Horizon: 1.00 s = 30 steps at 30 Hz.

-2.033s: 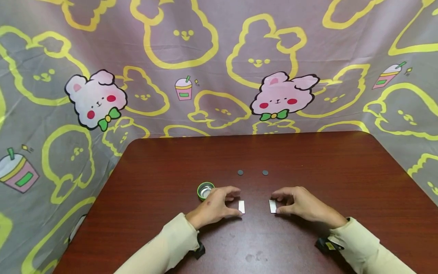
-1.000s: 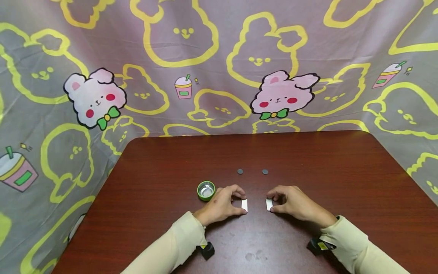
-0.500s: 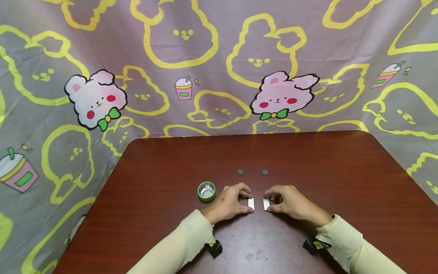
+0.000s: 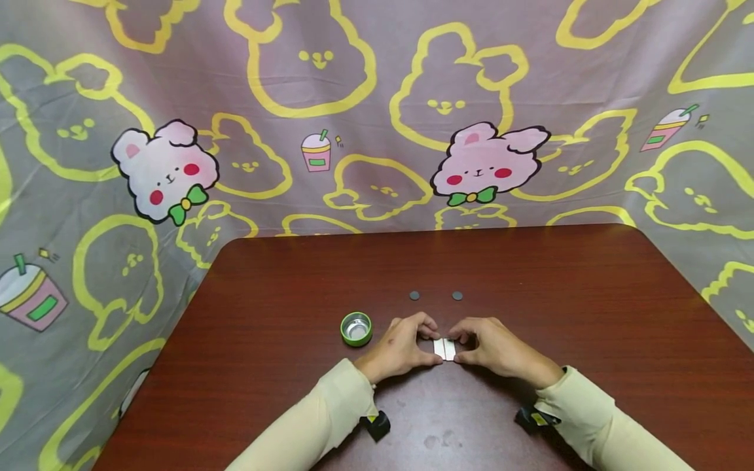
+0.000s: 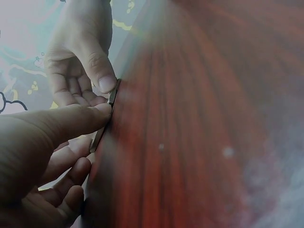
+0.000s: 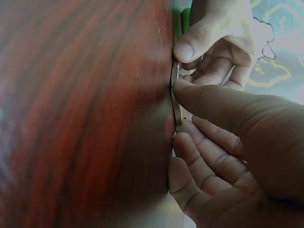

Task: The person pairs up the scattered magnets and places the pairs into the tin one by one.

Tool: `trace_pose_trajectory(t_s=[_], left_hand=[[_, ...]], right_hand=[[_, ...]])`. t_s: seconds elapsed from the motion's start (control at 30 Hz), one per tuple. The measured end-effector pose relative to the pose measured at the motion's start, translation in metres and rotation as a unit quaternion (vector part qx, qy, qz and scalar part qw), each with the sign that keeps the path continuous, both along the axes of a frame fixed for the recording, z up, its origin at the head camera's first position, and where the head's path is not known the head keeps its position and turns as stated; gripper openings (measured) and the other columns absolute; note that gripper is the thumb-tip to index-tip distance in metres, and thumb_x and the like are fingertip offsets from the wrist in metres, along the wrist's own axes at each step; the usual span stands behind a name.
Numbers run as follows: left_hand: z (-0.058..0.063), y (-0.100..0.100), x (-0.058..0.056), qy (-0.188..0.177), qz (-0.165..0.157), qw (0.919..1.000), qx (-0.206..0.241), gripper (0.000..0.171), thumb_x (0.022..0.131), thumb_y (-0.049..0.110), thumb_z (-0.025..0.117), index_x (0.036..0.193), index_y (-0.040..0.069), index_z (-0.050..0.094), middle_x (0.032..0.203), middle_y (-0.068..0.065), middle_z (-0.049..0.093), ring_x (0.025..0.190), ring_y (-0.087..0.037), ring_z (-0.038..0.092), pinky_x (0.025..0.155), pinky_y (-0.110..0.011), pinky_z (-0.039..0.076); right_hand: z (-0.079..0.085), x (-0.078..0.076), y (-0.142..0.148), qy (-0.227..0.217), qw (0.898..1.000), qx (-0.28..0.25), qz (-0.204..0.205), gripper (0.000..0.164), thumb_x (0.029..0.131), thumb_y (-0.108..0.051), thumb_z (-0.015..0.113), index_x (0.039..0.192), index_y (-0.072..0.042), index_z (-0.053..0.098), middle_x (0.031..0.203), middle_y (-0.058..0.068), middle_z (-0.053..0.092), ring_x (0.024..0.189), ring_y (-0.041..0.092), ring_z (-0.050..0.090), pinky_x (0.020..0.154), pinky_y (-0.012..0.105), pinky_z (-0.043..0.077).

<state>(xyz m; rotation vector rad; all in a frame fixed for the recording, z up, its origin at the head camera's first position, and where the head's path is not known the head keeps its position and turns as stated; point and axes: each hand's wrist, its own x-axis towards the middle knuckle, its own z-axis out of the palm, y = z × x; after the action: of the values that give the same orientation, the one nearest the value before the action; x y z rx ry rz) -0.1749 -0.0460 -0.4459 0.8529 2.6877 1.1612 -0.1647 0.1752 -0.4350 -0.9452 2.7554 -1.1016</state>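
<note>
In the head view two small thin rectangular pieces, white on top, lie side by side on the table. My left hand pinches the left white piece by its near and far edges, between thumb and fingers. The right white piece is pinched the same way by my right hand. Only a thin dark line shows between the pieces; whether they touch I cannot tell. Both wrist views show the pieces edge-on, low against the tabletop, partly hidden by the thumbs.
Left of my left hand stands a small round green-rimmed container with a silvery inside. Beyond the hands lie two dark grey discs, one left and one right. A patterned curtain surrounds the brown table.
Both hands have moved inward, bringing the two white pieces from well apart to side by side. The green container and the discs have stayed put.
</note>
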Motion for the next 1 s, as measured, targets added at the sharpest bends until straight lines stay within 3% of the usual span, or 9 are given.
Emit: trace_pose_trajectory(t_s=[0.2, 0.43, 0.8, 1.0], left_hand=[[0.000, -0.005, 0.002, 0.002, -0.001, 1.0000, 0.009, 0.047, 0.071, 0.020, 0.093, 0.107, 0.011, 0.064, 0.101, 0.006, 0.074, 0.093, -0.005, 0.064, 0.088, -0.023, 0.049], [0.014, -0.016, 0.004, -0.036, 0.003, 0.9979, 0.055, 0.049, 0.070, 0.013, 0.093, 0.110, 0.006, 0.064, 0.102, -0.003, 0.074, 0.091, -0.012, 0.068, 0.079, -0.023, 0.054], [0.025, -0.039, 0.003, -0.055, 0.028, 0.9942, 0.088, 0.048, 0.075, 0.009, 0.089, 0.113, 0.000, 0.063, 0.107, -0.012, 0.073, 0.092, -0.027, 0.068, 0.078, -0.029, 0.056], [0.035, -0.058, 0.000, -0.033, 0.057, 0.9937, 0.090, 0.049, 0.075, 0.011, 0.089, 0.116, 0.000, 0.064, 0.109, -0.013, 0.073, 0.091, -0.029, 0.067, 0.076, -0.031, 0.055]], right_hand=[[0.000, -0.001, 0.002, -0.025, 1.000, -0.008, 0.003, 0.032, 0.075, -0.010, 0.088, 0.102, -0.002, 0.072, 0.088, -0.002, 0.067, 0.079, 0.010, 0.061, 0.067, 0.026, 0.052], [-0.001, -0.006, 0.004, -0.036, 0.999, -0.001, 0.010, 0.037, 0.074, -0.014, 0.089, 0.104, 0.000, 0.072, 0.084, -0.004, 0.061, 0.075, 0.006, 0.055, 0.064, 0.023, 0.049], [-0.001, -0.008, 0.004, -0.038, 0.999, 0.002, 0.013, 0.038, 0.072, -0.014, 0.089, 0.103, 0.002, 0.074, 0.080, -0.006, 0.058, 0.071, 0.004, 0.051, 0.061, 0.022, 0.046], [-0.001, -0.008, 0.002, -0.023, 1.000, 0.006, 0.018, 0.040, 0.071, -0.015, 0.090, 0.103, 0.002, 0.074, 0.077, -0.007, 0.055, 0.069, 0.005, 0.051, 0.059, 0.022, 0.044]])
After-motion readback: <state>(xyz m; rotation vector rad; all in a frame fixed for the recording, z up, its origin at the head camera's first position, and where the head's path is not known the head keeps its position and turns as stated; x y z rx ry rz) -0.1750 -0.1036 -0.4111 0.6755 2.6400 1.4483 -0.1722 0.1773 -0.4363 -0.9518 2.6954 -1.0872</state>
